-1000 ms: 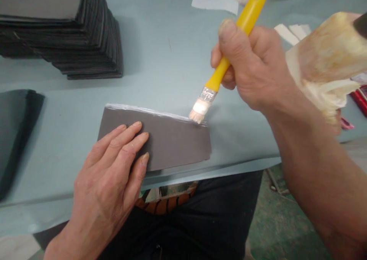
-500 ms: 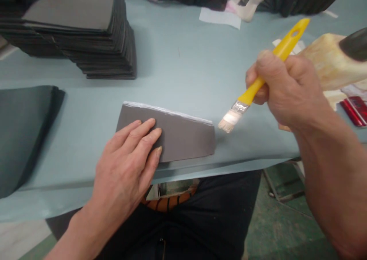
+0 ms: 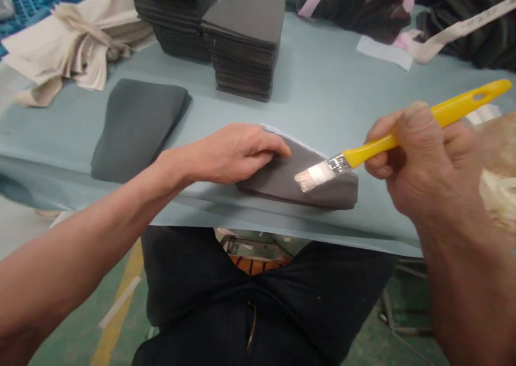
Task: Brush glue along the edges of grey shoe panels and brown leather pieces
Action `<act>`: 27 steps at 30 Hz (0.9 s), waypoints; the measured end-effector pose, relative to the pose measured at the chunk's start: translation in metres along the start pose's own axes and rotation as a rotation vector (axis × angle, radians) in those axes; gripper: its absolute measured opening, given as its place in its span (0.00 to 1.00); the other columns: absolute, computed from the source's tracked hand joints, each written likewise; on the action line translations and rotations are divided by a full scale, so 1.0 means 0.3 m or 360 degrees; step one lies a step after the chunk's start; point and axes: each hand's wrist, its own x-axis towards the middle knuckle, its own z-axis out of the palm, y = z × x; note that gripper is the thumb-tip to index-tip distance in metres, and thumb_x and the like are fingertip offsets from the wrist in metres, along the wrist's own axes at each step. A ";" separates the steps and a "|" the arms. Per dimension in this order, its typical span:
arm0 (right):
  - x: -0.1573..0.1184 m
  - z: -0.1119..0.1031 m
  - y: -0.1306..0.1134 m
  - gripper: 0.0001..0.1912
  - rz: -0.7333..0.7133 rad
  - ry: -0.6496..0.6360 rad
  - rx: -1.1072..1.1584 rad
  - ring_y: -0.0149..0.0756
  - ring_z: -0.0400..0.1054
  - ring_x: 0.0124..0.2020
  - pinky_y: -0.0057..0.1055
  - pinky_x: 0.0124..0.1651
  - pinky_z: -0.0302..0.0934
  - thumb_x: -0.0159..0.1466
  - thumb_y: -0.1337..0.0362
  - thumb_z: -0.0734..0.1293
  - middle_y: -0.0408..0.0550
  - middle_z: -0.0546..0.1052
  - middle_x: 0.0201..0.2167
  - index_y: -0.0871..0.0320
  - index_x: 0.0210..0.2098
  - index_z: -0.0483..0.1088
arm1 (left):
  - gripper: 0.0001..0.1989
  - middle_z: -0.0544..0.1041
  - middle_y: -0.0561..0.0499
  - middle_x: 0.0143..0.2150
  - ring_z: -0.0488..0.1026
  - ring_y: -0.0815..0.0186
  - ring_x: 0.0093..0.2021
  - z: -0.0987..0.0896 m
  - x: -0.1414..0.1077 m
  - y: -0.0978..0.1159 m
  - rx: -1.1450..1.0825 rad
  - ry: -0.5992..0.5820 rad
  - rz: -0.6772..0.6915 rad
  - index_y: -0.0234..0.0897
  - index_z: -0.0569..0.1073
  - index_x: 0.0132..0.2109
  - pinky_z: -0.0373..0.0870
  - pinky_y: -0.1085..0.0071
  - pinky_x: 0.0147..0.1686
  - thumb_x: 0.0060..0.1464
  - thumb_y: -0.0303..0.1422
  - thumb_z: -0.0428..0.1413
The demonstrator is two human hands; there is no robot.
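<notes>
A dark grey panel stack [image 3: 318, 186] lies near the front edge of the table, with a white strip along its far edge. My left hand [image 3: 242, 152] is on its left end, fingers together and bent at that far edge; whether they pinch a layer is hidden. In my right hand [image 3: 423, 145] is a yellow-handled brush [image 3: 374, 148], gripped between thumb and fingers. Its whitish bristles point left, over the middle of the panel stack.
Another grey stack [image 3: 137, 124] lies to the left. Tall dark stacks [image 3: 245, 65] stand behind. Cream fabric strips [image 3: 92, 43] are at the back left, dark bundles [image 3: 355, 6] at the back right. A pale container [image 3: 500, 145] is partly behind my right hand.
The view has swung left. My left hand has gone from lying flat on the panel to its far left edge, fingers now bent. The brush has moved over the panel and tilted flatter.
</notes>
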 end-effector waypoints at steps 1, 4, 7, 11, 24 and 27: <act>-0.007 0.017 -0.003 0.29 0.0000 -0.0023 0.0005 0.28 0.58 0.16 0.31 0.18 0.47 0.60 0.34 0.78 0.41 0.66 0.16 0.56 0.28 0.81 | 0.21 0.85 0.52 0.57 0.82 0.58 0.56 -0.012 0.009 -0.019 -0.0117 -0.0031 -0.0019 0.45 0.82 0.59 0.74 0.59 0.63 0.66 0.30 0.50; -0.019 0.064 -0.013 0.27 0.0017 -0.0118 0.0003 0.27 0.59 0.16 0.30 0.18 0.50 0.62 0.35 0.78 0.42 0.71 0.18 0.55 0.31 0.82 | 0.21 0.86 0.52 0.56 0.83 0.58 0.56 -0.038 0.042 -0.069 -0.0516 -0.0105 -0.0105 0.44 0.83 0.58 0.78 0.60 0.59 0.64 0.32 0.52; -0.023 0.112 -0.025 0.27 -0.0024 -0.0200 -0.0032 0.27 0.60 0.17 0.30 0.19 0.52 0.64 0.36 0.76 0.43 0.74 0.20 0.54 0.32 0.83 | 0.21 0.85 0.47 0.57 0.84 0.57 0.55 -0.053 0.063 -0.075 -0.0728 -0.0116 -0.0219 0.41 0.83 0.59 0.81 0.62 0.53 0.66 0.36 0.53; -0.021 0.181 -0.029 0.26 -0.0097 -0.0341 -0.0045 0.27 0.62 0.20 0.30 0.21 0.54 0.67 0.37 0.74 0.43 0.76 0.23 0.54 0.33 0.84 | 0.26 0.85 0.48 0.56 0.81 0.59 0.57 -0.075 0.056 -0.013 -0.0713 -0.0118 -0.0369 0.31 0.81 0.60 0.78 0.67 0.54 0.72 0.39 0.44; 0.038 0.264 -0.014 0.19 -0.0138 -0.0710 -0.0062 0.26 0.68 0.25 0.26 0.31 0.65 0.74 0.51 0.71 0.40 0.76 0.24 0.56 0.31 0.78 | 0.32 0.86 0.49 0.46 0.79 0.64 0.57 -0.085 0.042 0.008 -0.0845 -0.0210 -0.0220 0.23 0.79 0.58 0.73 0.75 0.57 0.80 0.39 0.34; 0.051 0.249 -0.011 0.22 -0.0146 -0.0744 -0.0130 0.26 0.66 0.23 0.27 0.32 0.66 0.73 0.46 0.72 0.40 0.76 0.23 0.56 0.30 0.77 | 0.35 0.85 0.49 0.49 0.76 0.56 0.63 -0.083 0.052 0.001 -0.0847 -0.0216 -0.0258 0.22 0.81 0.52 0.73 0.72 0.58 0.76 0.41 0.33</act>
